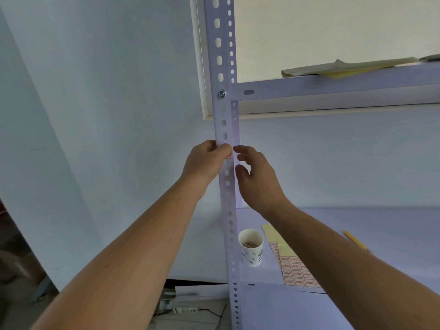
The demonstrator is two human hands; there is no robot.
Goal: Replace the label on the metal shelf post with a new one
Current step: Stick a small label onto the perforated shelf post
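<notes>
The left hand (206, 163) grips the metal shelf post (220, 67), fingers curled round its edge and the thumb over the small red-and-white label (228, 157). The right hand (258, 177) is just beside the post at 3 o'clock, fingers loosely curled and holding nothing. At 5 o'clock a label sheet (297, 272) lies on the shelf (381, 234).

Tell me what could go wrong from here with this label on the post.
1. Only a red edge of the label shows under the fingers of the left hand, so it may tear or sit crooked across the holes of the post.
2. The paper cup stands beside the post, below the forearm of the right hand; lowering that arm might tip it.
3. The label sheet lies there too and could be swept off the shelf.
</notes>
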